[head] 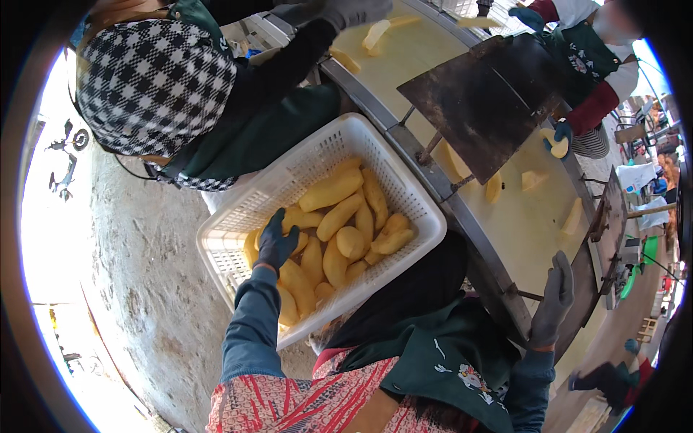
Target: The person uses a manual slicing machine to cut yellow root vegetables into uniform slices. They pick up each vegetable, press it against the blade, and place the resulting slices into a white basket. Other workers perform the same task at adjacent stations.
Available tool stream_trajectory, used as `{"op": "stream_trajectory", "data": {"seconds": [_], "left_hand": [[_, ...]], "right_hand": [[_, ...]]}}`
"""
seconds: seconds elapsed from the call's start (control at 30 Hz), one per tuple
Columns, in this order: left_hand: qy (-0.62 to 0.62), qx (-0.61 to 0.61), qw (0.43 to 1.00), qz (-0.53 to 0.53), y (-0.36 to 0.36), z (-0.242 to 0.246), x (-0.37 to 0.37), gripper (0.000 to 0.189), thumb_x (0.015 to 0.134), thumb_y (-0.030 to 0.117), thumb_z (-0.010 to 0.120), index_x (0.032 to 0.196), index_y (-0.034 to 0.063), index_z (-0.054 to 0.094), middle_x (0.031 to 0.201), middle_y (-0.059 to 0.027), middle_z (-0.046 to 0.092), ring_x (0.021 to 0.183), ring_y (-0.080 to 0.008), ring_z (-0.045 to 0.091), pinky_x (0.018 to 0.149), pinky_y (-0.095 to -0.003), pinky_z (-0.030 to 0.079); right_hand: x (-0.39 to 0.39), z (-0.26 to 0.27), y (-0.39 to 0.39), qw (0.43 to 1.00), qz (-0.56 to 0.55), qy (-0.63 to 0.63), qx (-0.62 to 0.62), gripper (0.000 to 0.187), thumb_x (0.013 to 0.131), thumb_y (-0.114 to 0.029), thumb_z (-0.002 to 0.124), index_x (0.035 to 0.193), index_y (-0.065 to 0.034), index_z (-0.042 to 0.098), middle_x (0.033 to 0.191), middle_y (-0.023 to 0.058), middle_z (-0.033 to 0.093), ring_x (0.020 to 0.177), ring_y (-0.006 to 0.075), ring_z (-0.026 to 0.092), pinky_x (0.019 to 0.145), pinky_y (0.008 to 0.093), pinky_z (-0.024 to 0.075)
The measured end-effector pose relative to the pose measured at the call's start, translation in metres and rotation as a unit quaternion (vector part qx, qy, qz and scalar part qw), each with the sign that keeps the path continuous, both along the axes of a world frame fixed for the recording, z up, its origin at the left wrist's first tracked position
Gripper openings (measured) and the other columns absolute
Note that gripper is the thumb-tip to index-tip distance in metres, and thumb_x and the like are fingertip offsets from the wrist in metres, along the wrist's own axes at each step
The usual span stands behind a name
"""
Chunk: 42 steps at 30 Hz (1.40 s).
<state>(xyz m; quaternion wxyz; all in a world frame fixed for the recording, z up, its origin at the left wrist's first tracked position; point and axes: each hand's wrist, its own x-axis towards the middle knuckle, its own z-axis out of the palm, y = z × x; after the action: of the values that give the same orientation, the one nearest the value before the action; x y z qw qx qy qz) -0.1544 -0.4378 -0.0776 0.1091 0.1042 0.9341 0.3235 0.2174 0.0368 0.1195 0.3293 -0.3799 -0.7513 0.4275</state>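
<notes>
My left hand (pixel 277 241), in a dark glove, reaches into a white perforated plastic crate (pixel 427 216) and rests over the peeled yellow tubers at its left end; whether its fingers grip one I cannot tell. Many peeled tubers (pixel 338 216) lie heaped in the crate. My right hand (pixel 555 295), in a grey glove, is raised near the metal-edged conveyor belt (pixel 514 233) at the right, holding nothing, its fingers upright and close together, the thumb partly apart. Several cut yellow pieces (pixel 573 216) lie on the belt.
A rusty metal plate (pixel 476 103) on rods stands over the belt. A co-worker in a checked garment (pixel 157 86) sits close at the upper left. Another co-worker (pixel 584 70) across the belt holds a pale yellow piece (pixel 557 145). Concrete floor (pixel 157 270) lies left of the crate.
</notes>
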Motion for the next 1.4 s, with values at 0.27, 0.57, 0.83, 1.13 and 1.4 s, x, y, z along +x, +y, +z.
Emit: {"op": "stream_trajectory", "data": {"seconds": [0.27,0.57,0.83,1.13,1.4], "left_hand": [[-0.029,-0.21,0.961,-0.176,0.079,-0.112,-0.105,0.119,0.071,0.054,0.09,0.162,-0.0003,0.036,0.165,-0.0277,0.041,0.155,-0.0404,0.036,0.13,-0.0436,0.03],[-0.205,-0.184,0.954,-0.122,0.11,-0.071,-0.094,0.123,0.061,0.071,0.09,0.155,0.0026,0.05,0.153,-0.0234,0.058,0.146,-0.0369,0.052,0.121,-0.0452,0.042],[-0.232,-0.041,0.97,-0.058,0.109,-0.052,-0.069,0.106,0.059,0.052,0.099,0.141,-0.0056,0.062,0.139,-0.024,0.068,0.131,-0.0353,0.064,0.11,-0.0423,0.052],[-0.425,0.347,0.836,-0.022,0.103,-0.04,-0.013,0.062,0.082,0.018,0.092,0.136,-0.001,0.069,0.128,-0.0122,0.075,0.117,-0.0276,0.071,0.102,-0.0408,0.057],[-0.37,0.425,0.811,-0.155,0.117,0.084,0.062,0.084,0.074,0.019,0.095,0.146,-0.0022,0.057,0.135,-0.0115,0.069,0.123,-0.025,0.066,0.109,-0.0394,0.051]], "right_hand": [[-0.017,0.012,-0.007,0.993,-0.006,-0.071,0.097,0.03,0.101,-0.003,0.062,0.129,0.0029,0.071,0.127,0.0146,0.074,0.117,0.0216,0.069,0.102,0.0345,0.0534],[-0.031,0.027,-0.023,0.994,-0.023,-0.081,0.065,0.026,0.099,-0.006,0.063,0.119,0.0059,0.074,0.12,0.0167,0.076,0.114,0.023,0.071,0.101,0.0348,0.055],[-0.031,0.027,-0.026,0.995,-0.022,-0.076,0.068,0.024,0.099,-0.007,0.064,0.117,0.0049,0.075,0.118,0.0156,0.077,0.112,0.0224,0.072,0.099,0.0342,0.0562],[-0.027,0.013,-0.018,0.997,0.002,-0.03,0.065,0.025,0.099,-0.007,0.064,0.119,0.004,0.075,0.111,0.012,0.077,0.103,0.0154,0.072,0.092,0.0288,0.0567],[-0.011,0.015,-0.013,0.979,0.025,0.075,-0.187,0.039,0.105,-0.021,0.066,0.138,-0.0017,0.065,0.127,0.012,0.072,0.114,0.0194,0.07,0.094,0.0337,0.0572]]}}
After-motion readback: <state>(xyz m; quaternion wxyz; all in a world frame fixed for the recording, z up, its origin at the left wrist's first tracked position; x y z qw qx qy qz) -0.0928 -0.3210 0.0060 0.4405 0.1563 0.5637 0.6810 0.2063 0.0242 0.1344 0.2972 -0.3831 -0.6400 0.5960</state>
